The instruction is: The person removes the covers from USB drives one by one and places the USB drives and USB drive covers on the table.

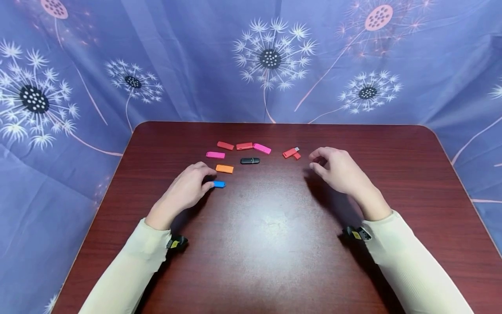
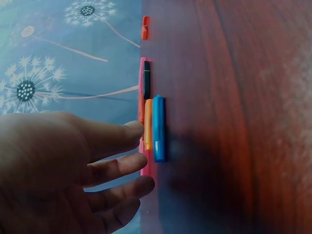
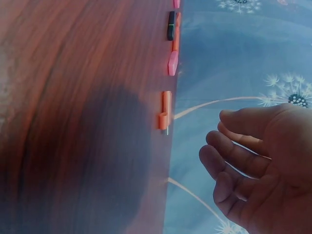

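My left hand (image 1: 191, 185), fingers apart and holding nothing, hovers at the left end of a blue USB stick (image 1: 219, 184); the thumb overlaps that end in the head view. Just beyond the blue stick lies an orange USB stick (image 1: 225, 168), close to the fingertips. On the right, my right hand (image 1: 338, 169) is raised over the table with loosely bent fingers and nothing in them. A red USB stick (image 1: 290, 152) lies to its left, metal plug (image 3: 167, 131) bare, with a small red cap (image 1: 297, 156) against its side.
Farther back on the brown table (image 1: 270, 261) lie a black USB stick (image 1: 250, 161), a pink one (image 1: 215, 155), a second pink one (image 1: 262, 148) and two red ones, one left (image 1: 225, 145) and one right (image 1: 245, 146). A blue flowered curtain (image 1: 196, 65) hangs behind the table.
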A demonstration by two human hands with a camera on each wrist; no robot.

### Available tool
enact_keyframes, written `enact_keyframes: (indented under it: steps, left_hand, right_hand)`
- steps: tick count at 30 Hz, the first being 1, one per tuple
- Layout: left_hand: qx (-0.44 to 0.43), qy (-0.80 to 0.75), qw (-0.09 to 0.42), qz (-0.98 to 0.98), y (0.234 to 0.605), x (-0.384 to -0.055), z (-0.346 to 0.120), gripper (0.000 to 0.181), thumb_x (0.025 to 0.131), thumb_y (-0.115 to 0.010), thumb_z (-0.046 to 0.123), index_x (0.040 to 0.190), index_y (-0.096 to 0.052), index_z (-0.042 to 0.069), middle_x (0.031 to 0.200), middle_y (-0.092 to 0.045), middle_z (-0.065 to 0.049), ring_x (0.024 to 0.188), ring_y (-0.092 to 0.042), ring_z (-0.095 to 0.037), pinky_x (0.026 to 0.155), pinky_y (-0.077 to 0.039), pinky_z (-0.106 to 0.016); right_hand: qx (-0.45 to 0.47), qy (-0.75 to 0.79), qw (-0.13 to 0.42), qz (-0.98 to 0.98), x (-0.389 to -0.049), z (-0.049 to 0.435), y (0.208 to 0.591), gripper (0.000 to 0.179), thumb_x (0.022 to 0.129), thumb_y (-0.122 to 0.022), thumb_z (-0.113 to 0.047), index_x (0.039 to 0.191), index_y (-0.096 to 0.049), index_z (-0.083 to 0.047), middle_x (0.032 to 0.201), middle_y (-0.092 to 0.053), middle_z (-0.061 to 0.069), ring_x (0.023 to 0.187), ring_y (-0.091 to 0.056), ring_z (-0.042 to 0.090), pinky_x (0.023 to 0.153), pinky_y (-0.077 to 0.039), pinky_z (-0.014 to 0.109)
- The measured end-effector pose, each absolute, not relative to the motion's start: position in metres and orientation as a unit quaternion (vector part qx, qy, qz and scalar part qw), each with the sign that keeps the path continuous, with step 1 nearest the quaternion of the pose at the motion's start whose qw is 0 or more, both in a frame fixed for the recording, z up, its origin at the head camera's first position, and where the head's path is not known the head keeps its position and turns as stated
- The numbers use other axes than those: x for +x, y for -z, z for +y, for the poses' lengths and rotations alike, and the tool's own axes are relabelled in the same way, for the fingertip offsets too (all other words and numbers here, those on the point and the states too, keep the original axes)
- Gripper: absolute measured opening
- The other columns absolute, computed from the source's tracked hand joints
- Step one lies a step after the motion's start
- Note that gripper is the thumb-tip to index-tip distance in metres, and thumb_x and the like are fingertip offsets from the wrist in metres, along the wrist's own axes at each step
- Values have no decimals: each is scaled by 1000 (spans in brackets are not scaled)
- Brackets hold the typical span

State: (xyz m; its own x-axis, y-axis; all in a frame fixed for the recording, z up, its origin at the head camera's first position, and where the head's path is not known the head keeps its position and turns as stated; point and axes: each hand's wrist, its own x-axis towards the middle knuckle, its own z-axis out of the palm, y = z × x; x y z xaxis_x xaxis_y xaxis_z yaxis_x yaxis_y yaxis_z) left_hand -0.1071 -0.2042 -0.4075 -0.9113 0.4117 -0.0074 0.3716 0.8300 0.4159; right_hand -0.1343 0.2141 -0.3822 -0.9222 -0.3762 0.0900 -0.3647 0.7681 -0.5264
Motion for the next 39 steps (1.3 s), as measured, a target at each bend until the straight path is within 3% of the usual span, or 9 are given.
enact_keyframes:
  steps: [22,34,39]
  left_hand:
    - [200,-185,76,959,418,-109,-198,20,95,-81,12,113,-78,3,95,-64,-6,91,-58,-25,81,-53,-40]
    - [173,-201,73,961,419,-109,-196,13,98,-78,16,106,-77,5,96,-66,-6,91,-61,-25,83,-54,-43]
    - [156,-243,66,955,418,-110,-195,12,98,-79,14,104,-73,6,94,-65,-5,85,-60,-23,80,-53,-40]
  right_hand:
    - [-215,297,-1,930,-114,208,381,14,97,-74,-5,112,-74,-4,97,-73,4,81,-64,19,75,-52,41]
    - [-217,300,-9,929,-110,207,389,12,98,-74,-6,110,-74,-4,94,-71,3,71,-60,16,72,-51,39]
    - [-219,303,-13,927,-110,207,390,12,97,-74,-5,109,-74,-4,95,-72,3,75,-61,17,72,-51,39]
